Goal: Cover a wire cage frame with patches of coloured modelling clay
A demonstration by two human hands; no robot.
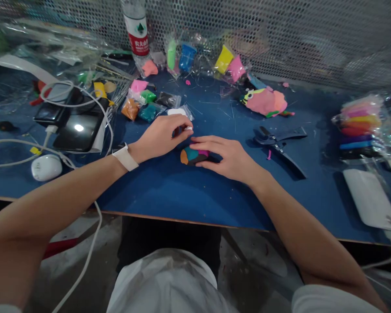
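A small clay figure (192,155) in orange, teal, black and pink lies on the blue table (169,187). My right hand (228,156) rests flat over its right side, fingers stretched out and touching it. Just above the figure, my left hand (163,134) pinches a small white piece (189,128) between thumb and fingertips. A white band sits on my left wrist.
Small bags of coloured clay (140,106) lie behind my hands, with a pink clay fish (265,102) to the right. Black pliers-like tool (280,141) lies at right. Phones (78,130), cables and a white mouse (46,167) sit left; a bottle (136,28) stands at the mesh wall.
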